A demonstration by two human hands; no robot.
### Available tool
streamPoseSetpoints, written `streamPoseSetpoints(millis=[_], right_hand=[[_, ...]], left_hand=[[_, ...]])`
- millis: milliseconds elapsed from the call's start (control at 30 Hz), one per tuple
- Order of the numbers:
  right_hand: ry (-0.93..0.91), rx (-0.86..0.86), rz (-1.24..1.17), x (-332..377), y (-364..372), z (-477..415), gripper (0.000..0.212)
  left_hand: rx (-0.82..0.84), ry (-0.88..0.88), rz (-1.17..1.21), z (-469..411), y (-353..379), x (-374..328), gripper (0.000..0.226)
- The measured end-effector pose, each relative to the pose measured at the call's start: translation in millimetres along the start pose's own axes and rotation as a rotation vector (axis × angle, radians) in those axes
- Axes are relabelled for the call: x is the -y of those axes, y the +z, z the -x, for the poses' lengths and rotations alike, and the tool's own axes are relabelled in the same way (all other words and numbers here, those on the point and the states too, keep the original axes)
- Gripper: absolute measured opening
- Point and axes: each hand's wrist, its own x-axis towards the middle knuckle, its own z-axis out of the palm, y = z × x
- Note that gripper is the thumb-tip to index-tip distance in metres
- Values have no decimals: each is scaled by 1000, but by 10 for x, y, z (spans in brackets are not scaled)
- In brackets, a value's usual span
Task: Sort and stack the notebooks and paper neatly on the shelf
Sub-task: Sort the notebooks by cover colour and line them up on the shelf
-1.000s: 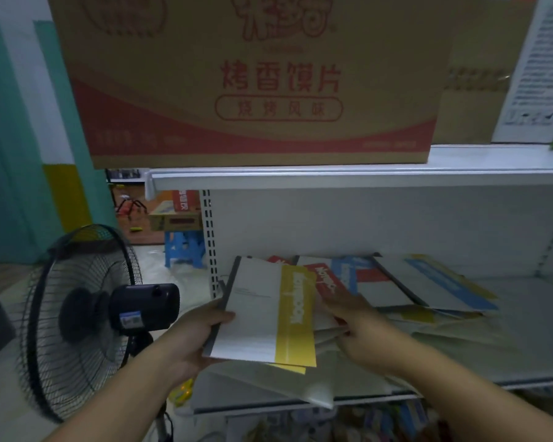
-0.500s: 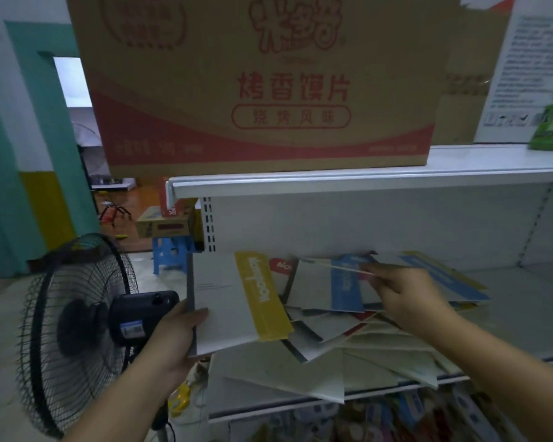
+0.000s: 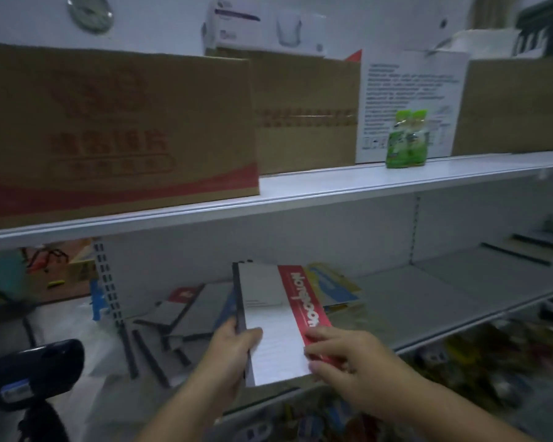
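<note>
Notebook [image 3: 268,317] with a red band now lies uppermost where yellow showed, left hand [image 3: 233,346] gripping its spine, right hand [image 3: 345,358] pinching its corner, held over the shelf [image 3: 434,301] front; pile [image 3: 186,314] at nine o'clock still awaits sorting.

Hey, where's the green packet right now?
In the head view, the green packet stands on the upper shelf, right of centre, directly in front of the white printed box.
</note>
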Motion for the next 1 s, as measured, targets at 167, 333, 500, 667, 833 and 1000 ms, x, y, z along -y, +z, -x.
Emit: streamPoseSetpoints(millis=[167,333,500,667,833,1000], right_hand=[[453,-265,-399,-858,-646,637,36],[802,-481,-651,-1765,-975,1309,71],[869,-473,-633,-2176,-1372,1785,44],[895,-560,-663,-2576,-1671,2092,45],[970,-682,-632,-3142,-1779,2158,42],[1022,-625,-653,-3746,-2075,1887,45]], left_hand=[[213,-63,-36,20,1166,422,27],[280,-126,30,38,2325,853,23],[384,-203,33,59,3258,1114,29],[466,-327,7,6,3886,1217,29],[489,-370,25,-247,4535,1332,31],[504,-371,148,-778,5189,1471,23]])
